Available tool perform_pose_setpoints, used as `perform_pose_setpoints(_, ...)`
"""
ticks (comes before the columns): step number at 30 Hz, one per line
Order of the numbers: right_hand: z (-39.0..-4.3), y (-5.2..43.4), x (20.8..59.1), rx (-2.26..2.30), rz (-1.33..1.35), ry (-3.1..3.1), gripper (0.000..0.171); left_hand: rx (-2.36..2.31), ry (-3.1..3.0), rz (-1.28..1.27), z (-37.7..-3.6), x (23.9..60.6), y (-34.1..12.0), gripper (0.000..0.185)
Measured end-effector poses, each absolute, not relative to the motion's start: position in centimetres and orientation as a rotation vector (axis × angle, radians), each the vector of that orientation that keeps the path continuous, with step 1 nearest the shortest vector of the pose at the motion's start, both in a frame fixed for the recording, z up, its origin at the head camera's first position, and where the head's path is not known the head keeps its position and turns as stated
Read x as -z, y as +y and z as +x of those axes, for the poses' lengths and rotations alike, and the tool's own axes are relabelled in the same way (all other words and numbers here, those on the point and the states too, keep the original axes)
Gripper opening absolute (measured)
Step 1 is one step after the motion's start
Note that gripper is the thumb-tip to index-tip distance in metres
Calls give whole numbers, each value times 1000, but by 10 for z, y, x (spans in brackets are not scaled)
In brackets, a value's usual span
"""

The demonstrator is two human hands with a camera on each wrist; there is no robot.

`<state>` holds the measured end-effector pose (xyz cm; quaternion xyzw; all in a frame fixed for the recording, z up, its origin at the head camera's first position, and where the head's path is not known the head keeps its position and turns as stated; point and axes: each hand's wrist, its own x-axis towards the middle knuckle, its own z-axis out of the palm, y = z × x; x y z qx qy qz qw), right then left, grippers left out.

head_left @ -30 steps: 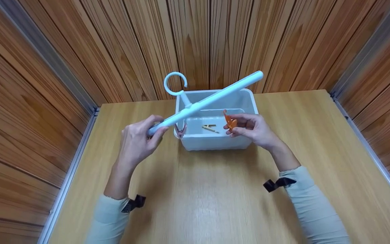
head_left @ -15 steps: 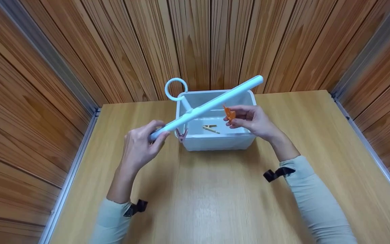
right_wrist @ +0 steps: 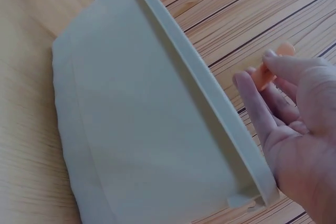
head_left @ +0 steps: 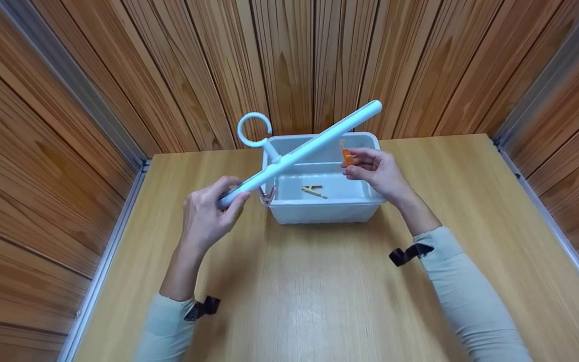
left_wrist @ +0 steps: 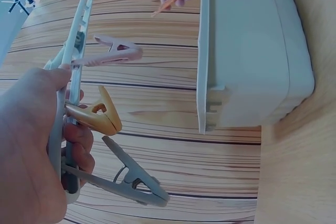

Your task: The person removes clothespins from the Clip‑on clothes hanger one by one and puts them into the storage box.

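My left hand (head_left: 209,211) grips the lower left end of a pale blue hanger (head_left: 309,146), a straight bar with a round hook (head_left: 242,131). The bar slants up to the right over the bin. In the left wrist view, a pink clothespin (left_wrist: 110,55), a yellow clothespin (left_wrist: 100,116) and a grey clothespin (left_wrist: 131,182) hang from its slotted underside. My right hand (head_left: 382,173) pinches an orange clothespin (head_left: 347,157) between thumb and fingers, above the right side of the bin and apart from the bar.
A white plastic bin (head_left: 324,213) stands on the wooden table (head_left: 299,291) against the back wall. On its floor lies a yellow clothespin (head_left: 313,191). Wood-panelled walls (head_left: 294,65) close in the back and both sides.
My right hand has moved up and slightly right with the orange clothespin, turning it more upright. The hanger dipped, then its far end rose again, shifting a little left.
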<state>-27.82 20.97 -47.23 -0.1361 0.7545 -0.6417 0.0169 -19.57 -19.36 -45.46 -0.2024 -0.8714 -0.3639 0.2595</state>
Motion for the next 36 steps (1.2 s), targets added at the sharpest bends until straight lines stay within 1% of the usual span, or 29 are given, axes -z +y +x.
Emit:
perform_pose_setpoints(4,-277,209,471,2002,-348,2384,51,1067,-2351,-525,-196,454,-193,24)
perform_pose_setpoints(8,-277,207,469,2020,-334,2400,53,1130,-2354,-481,-196,454,-193,24)
perform_pose_setpoints(18,-275,208,468,2108,-468,2349,54,1147,-2349,-447,-195,454,-192,25)
perform_pose_setpoints(27,-270,209,468,2098,-493,2355,53,1155,-2355,-457,-196,452,-188,26)
perform_pose_setpoints(36,-261,207,468,2113,-570,2437,52,1138,-2368,-385,-202,448,-188,29)
